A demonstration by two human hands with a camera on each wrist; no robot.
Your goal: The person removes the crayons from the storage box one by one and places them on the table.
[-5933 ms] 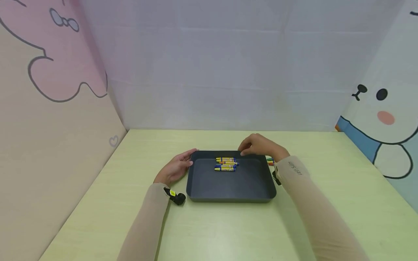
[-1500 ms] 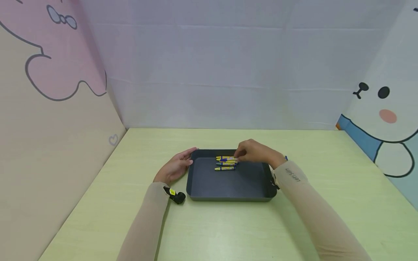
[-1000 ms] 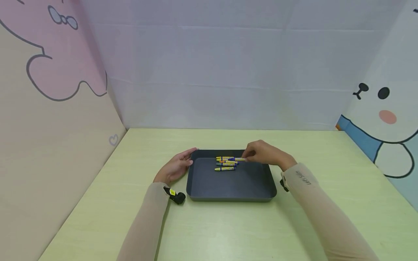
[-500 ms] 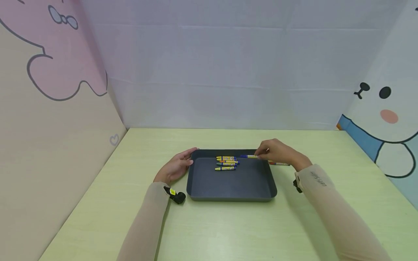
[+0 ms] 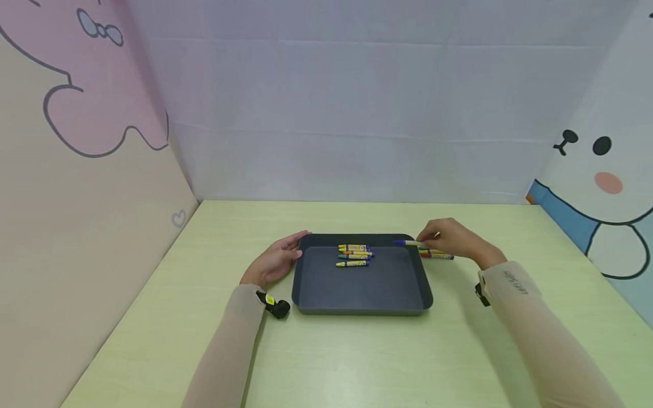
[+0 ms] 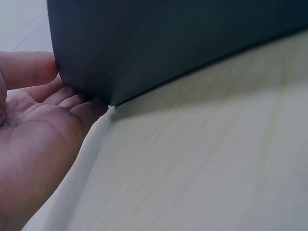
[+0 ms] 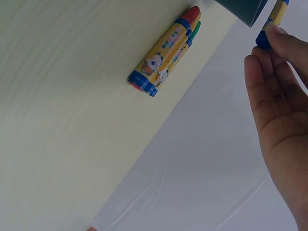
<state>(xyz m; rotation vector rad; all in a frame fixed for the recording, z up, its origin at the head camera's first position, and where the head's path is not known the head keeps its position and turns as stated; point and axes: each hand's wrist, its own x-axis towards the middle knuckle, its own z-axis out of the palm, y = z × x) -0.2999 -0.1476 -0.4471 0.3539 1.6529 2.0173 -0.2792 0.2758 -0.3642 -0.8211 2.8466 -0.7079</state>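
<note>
My right hand [image 5: 454, 238] pinches a blue crayon [image 5: 406, 242] in a yellow wrapper between thumb and fingertips, over the back right corner of a dark grey tray [image 5: 362, 289]. In the right wrist view, the thumb lies against the crayon's blue end [image 7: 262, 39]. At the tray's left side, my left hand [image 5: 271, 267] holds the back corner, thumb at the rim. The left wrist view shows its fingers [image 6: 72, 103] tucked at the tray's lower corner. Several yellow-wrapped crayons [image 5: 354, 256] lie inside the tray, roughly parallel, the nearest one slightly apart.
Outside the tray, beneath the right hand, more crayons [image 5: 437, 256] lie on the pale wooden table [image 5: 336, 362]; the right wrist view shows a red crayon [image 7: 166, 48] and a green crayon [image 7: 194, 32] side by side. A white cloth backdrop [image 5: 326, 124] stands behind.
My right hand has lifted the blue crayon from the group in the tray and carried it right to the tray's back right corner. The left hand has stayed in place.
</note>
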